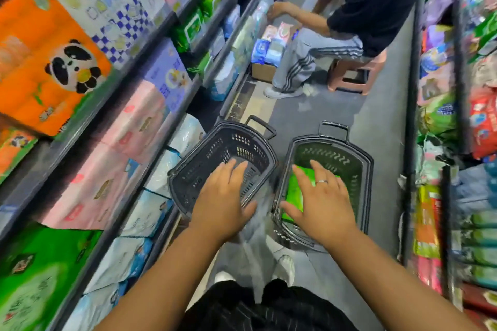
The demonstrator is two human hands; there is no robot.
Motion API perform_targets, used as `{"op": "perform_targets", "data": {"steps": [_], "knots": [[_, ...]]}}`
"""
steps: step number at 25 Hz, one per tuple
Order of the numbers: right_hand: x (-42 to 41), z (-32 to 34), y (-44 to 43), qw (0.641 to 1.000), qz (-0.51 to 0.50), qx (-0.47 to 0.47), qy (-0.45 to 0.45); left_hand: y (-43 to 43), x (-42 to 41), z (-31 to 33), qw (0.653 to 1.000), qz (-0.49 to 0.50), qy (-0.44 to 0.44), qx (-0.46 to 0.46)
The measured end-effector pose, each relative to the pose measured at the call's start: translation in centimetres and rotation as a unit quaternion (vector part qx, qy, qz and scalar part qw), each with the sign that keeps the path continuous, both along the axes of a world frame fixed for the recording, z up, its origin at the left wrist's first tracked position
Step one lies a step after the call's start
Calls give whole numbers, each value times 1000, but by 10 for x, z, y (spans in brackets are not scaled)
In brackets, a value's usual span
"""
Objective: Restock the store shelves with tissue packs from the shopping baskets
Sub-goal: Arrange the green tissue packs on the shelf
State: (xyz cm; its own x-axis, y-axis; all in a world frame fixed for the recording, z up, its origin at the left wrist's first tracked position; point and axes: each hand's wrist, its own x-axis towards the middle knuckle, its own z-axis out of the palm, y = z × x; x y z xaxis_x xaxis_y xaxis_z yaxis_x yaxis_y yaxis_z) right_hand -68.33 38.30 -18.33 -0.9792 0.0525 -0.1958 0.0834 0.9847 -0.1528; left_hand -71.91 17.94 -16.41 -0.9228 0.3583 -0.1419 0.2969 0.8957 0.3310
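Observation:
Two dark shopping baskets stand side by side on the aisle floor. The left basket (204,148) looks bare inside. The right basket (363,169) holds a bright green tissue pack (297,189). My left hand (223,196) hovers over the left basket's near edge, fingers spread, holding nothing. My right hand (320,199), with a ring on one finger, is spread flat above the green pack; I cannot tell whether it touches the pack. The shelves (150,105) on the left carry orange, pink, white, blue and green tissue packs.
A person in a dark top (376,2) sits on a pink stool (355,72) farther down the aisle, beside a cardboard box (265,70) of packs. Packed shelves (457,115) line the right side. My feet (285,269) are just behind the baskets.

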Motion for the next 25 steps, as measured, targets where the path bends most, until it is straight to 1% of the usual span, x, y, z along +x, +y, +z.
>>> {"op": "perform_targets", "data": {"steps": [2,4,8,10,12,15,19,22,25], "knots": [[2,-14,20,999,-42,-10,-7,24,-15,-14,999,-38,-17,-3],[2,-32,40,996,-83,-19,-42,49,-34,-32,996,-84,-31,-3],[-2,-68,73,980,-169,-51,-96,96,-70,-70,984,-166,-62,-18],[-7,-86,82,970,-203,-49,-121,116,-88,-89,978,-193,-80,-16],[-17,-107,88,958,-243,-40,-145,136,-110,-116,965,-237,-110,-24],[-33,-146,87,939,-315,-42,-128,166,-140,-167,935,-315,-151,-60],[-40,-212,84,899,-391,-98,-173,205,-170,-234,898,-399,-161,-88],[-39,-280,87,864,-449,-137,-182,231,-183,-300,890,-402,-186,-110],[-41,-358,91,822,-497,-205,-187,248,-188,-375,884,-395,-207,-139]]}}
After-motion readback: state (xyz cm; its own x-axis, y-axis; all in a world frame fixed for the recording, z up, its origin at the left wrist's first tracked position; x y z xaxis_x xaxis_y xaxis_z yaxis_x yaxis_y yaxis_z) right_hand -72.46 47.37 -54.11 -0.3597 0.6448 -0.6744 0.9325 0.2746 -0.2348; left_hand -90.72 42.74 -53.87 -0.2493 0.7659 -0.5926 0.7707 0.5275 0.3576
